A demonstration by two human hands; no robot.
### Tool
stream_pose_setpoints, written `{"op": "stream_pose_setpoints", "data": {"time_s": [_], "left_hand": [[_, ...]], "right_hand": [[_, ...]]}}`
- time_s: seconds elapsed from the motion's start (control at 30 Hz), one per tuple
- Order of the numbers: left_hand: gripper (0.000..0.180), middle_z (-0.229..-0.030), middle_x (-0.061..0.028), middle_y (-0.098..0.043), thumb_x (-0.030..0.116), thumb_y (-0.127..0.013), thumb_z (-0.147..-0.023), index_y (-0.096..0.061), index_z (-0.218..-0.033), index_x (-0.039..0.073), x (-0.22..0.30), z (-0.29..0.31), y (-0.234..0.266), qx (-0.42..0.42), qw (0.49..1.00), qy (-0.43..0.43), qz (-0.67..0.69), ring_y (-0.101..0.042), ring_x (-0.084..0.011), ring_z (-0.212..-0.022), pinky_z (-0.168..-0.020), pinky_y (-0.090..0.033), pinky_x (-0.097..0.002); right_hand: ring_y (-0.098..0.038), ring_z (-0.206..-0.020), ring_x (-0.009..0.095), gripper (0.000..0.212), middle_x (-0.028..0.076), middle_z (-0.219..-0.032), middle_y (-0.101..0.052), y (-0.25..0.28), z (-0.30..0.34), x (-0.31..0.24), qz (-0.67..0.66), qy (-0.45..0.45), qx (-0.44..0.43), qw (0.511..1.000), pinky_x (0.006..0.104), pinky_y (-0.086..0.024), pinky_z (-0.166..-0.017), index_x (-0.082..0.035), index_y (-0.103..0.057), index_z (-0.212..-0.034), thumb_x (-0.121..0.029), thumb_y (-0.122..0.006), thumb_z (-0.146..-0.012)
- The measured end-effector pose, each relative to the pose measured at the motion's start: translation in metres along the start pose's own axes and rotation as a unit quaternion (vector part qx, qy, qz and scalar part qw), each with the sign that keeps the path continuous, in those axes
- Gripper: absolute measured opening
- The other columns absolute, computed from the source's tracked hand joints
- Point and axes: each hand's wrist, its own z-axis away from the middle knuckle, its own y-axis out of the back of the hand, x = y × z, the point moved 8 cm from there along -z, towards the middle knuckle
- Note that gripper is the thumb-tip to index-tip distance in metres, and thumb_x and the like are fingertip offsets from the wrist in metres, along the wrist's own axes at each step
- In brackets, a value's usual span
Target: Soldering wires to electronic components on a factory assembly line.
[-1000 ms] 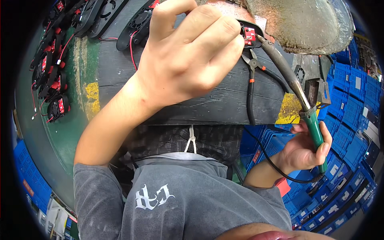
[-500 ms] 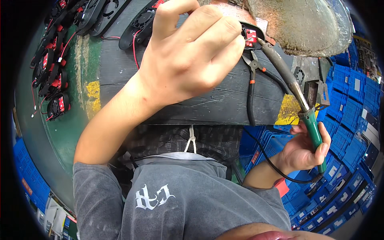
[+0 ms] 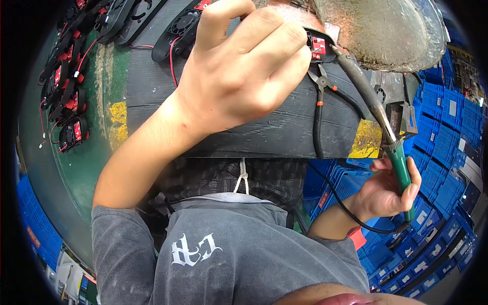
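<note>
My right hand (image 3: 387, 189) grips the green handle of a soldering iron (image 3: 367, 94), its metal shaft slanting up and left. The iron's tip stands just right of a small red circuit board (image 3: 318, 46) in a black housing (image 3: 331, 56), apart from the board. My left hand (image 3: 249, 66) is closed, knuckles up, beside that housing and covers part of it. A thin silvery strand shows between its fingers and the board; what the fingertips hold is hidden. Below the housing lie pliers (image 3: 322, 84) with black handles and orange bands.
A black fan housing (image 3: 182, 25) with a red wire lies left of my left hand. Several more fan units (image 3: 76, 101) line the green surface at far left. A crusty, worn plate (image 3: 391, 35) sits at the back right. Blue crates (image 3: 437, 112) are stacked to the right.
The soldering iron's tip has drawn back a little to the right, off the red board. My left hand has hardly moved.
</note>
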Motion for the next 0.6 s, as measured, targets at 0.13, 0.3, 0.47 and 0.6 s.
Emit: {"op": "stream_pose_setpoints", "data": {"time_s": [0.13, 0.3, 0.47, 0.6], "left_hand": [[0.018, -0.085, 0.0046, -0.063, 0.015, -0.071, -0.070, -0.072, -0.089, 0.014, -0.0001, 0.0011, -0.0001, -0.016, 1.000, 0.002, 0.004, -0.062, -0.0111, -0.079, -0.088, -0.034, -0.0321], [0.017, -0.087, 0.0037, -0.065, 0.015, -0.071, -0.071, -0.071, -0.088, 0.013, 0.0011, 0.0009, -0.0009, -0.017, 1.000, 0.000, 0.002, -0.063, -0.0116, -0.081, -0.088, -0.034, -0.0327], [0.018, -0.086, 0.0036, -0.065, 0.015, -0.071, -0.070, -0.071, -0.088, 0.013, 0.0023, 0.0005, -0.0006, -0.019, 1.000, 0.000, 0.001, -0.063, -0.0118, -0.081, -0.088, -0.034, -0.0329], [0.018, -0.086, 0.0037, -0.065, 0.015, -0.071, -0.070, -0.071, -0.088, 0.013, 0.0015, 0.0010, -0.0003, -0.005, 1.000, -0.006, 0.003, -0.064, -0.0120, -0.080, -0.087, -0.034, -0.0325]], "right_hand": [[-0.066, -0.060, 0.029, 0.059, 0.027, -0.079, -0.069, 0.0043, 0.0008, 0.0016, -0.018, 0.004, 0.000, 1.000, 0.0337, -0.050, -0.049, 0.007, -0.061, -0.117, -0.044, -0.042, -0.093], [-0.066, -0.059, 0.029, 0.059, 0.027, -0.079, -0.069, 0.0028, 0.0012, 0.0005, -0.026, 0.009, -0.023, 0.999, 0.0344, -0.051, -0.049, 0.007, -0.061, -0.116, -0.044, -0.041, -0.093], [-0.067, -0.059, 0.030, 0.059, 0.027, -0.079, -0.069, -0.0026, 0.0010, -0.0002, -0.036, 0.013, -0.045, 0.998, 0.0349, -0.052, -0.050, 0.007, -0.061, -0.116, -0.044, -0.041, -0.094], [-0.067, -0.059, 0.030, 0.058, 0.027, -0.079, -0.069, -0.0002, 0.0021, 0.0011, -0.020, 0.013, -0.030, 0.999, 0.0344, -0.053, -0.050, 0.007, -0.061, -0.116, -0.043, -0.040, -0.095]]}}
